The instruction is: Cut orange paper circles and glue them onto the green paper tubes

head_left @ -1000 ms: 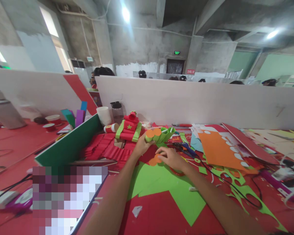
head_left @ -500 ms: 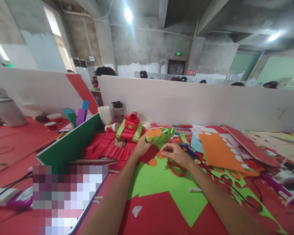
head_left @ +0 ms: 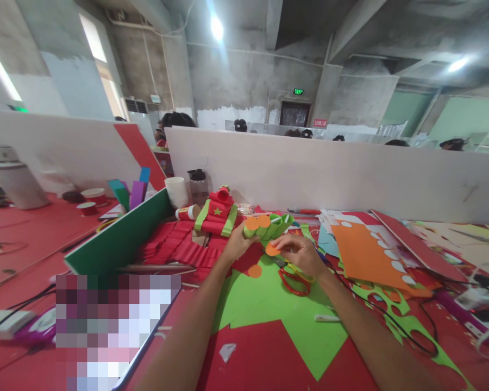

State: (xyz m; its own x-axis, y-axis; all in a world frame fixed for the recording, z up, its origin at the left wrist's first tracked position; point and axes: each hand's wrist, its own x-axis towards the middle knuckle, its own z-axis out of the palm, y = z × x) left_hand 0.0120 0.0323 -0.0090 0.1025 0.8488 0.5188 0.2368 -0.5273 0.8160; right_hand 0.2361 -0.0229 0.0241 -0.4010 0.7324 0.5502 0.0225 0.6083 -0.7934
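Observation:
My left hand [head_left: 238, 242] is closed around a bundle of rolled green paper tubes [head_left: 275, 227], two of which show orange paper discs on their near ends. Between the thumb and fingers of my right hand [head_left: 301, 253] is a loose orange paper disc [head_left: 273, 249], raised just below the tubes and apart from them. Another orange disc [head_left: 255, 271] lies on the green paper sheet [head_left: 261, 304]. Scissors with red and yellow handles [head_left: 294, 281] rest on that sheet, under my right hand and wrist.
Red folded paper [head_left: 167, 244] and a red-and-green paper model with a star [head_left: 217, 210] stand behind on the left. A green board [head_left: 118, 233] slants beside them. Orange sheets [head_left: 364, 252] and green cut-out scraps [head_left: 391, 304] lie to the right. A white partition [head_left: 330, 168] closes the back.
My right hand has lifted one orange disc off the green sheet and brought it up toward the tubes. My left hand keeps its hold in nearly the same place.

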